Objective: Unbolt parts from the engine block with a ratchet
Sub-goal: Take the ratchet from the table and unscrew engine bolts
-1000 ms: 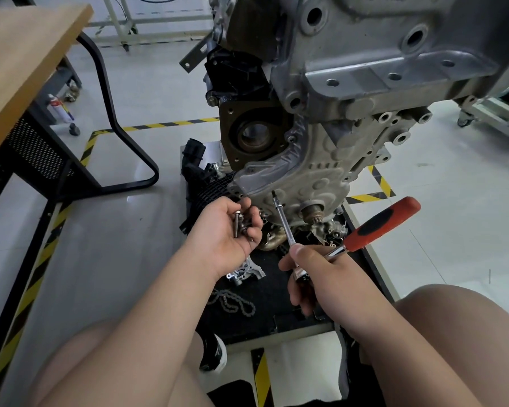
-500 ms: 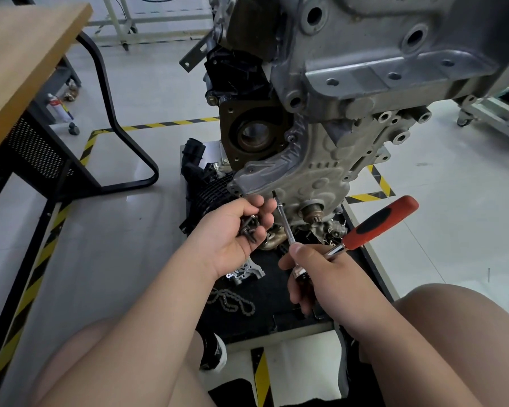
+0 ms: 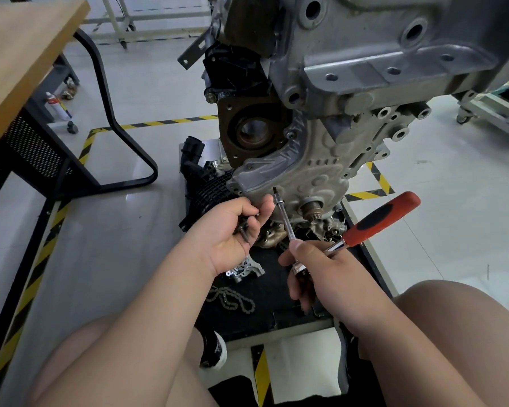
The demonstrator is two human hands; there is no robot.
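Left hand (image 3: 232, 227) cups loose bolts (image 3: 244, 230); right hand (image 3: 321, 271) grips ratchet (image 3: 376, 220).

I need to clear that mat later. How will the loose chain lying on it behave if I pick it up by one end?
The chain lies in loose curls on the black mat, so it is probably floppy and would hang and swing rather than keep its shape. It looks like linked metal, so likely heavy for its size. It may be oily and slippery, though that cannot be told.
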